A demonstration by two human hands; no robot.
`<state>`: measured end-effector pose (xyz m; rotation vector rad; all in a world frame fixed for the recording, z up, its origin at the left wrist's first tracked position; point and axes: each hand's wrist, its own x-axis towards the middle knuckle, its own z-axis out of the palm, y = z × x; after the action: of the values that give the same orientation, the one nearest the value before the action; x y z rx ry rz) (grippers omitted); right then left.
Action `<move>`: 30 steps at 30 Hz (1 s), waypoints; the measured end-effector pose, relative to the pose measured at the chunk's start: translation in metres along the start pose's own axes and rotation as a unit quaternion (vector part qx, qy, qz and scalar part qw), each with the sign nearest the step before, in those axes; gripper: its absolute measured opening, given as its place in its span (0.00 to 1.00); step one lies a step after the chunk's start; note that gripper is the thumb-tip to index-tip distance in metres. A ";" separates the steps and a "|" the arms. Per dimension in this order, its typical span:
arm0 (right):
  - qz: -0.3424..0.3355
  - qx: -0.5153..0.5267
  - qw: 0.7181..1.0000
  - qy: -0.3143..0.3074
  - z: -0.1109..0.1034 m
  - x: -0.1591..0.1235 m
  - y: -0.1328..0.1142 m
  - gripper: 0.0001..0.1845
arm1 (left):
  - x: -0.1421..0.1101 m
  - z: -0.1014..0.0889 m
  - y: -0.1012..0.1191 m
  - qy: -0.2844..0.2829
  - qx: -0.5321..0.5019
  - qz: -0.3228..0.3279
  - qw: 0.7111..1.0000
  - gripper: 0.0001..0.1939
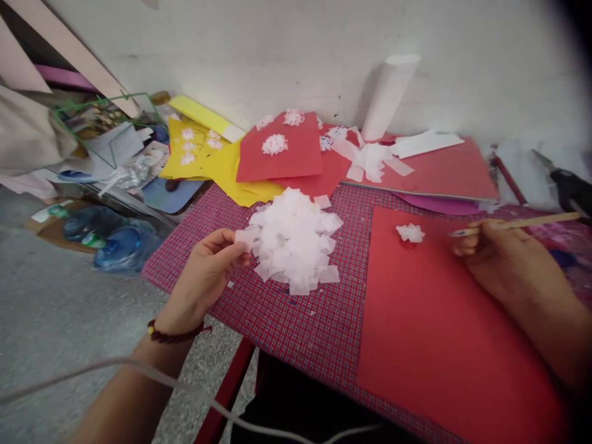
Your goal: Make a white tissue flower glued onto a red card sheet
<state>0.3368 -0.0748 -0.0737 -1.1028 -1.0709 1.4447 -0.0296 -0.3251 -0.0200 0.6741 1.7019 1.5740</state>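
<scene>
Between thumb and fingers, my left hand (216, 266) pinches a small white paper square (245, 239) at the left edge of a heap of white paper squares (293, 240). The heap lies on the checked tablecloth (333, 345). My right hand (504, 259) grips a thin light wooden stick (541, 222) with a dark tip, pen-fashion, over a large red paper sheet (430, 333). Left of the stick's tip, a crumpled white paper tuft (411, 233) sits near the sheet's top, with a wet-looking red spot just below it.
Red cards (277, 163) with white tufts and yellow paper (185, 157) lie at the back. A white paper roll (391, 95) leans on the wall beside loose white strips (370, 160). Black-handled scissors (567, 182) are at far right. Blue water bottles (124, 246) stand left; a pale cable crosses the foreground.
</scene>
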 end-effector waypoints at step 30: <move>-0.227 -0.062 0.942 -0.237 0.037 -0.076 -0.022 0.07 | -0.007 0.209 -0.009 -0.214 -0.061 -0.118 0.968 0.06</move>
<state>0.3122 -0.1506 -0.0364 -0.5338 -1.6530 1.2999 0.1401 -0.2023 -0.0291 0.6637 1.3017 1.2479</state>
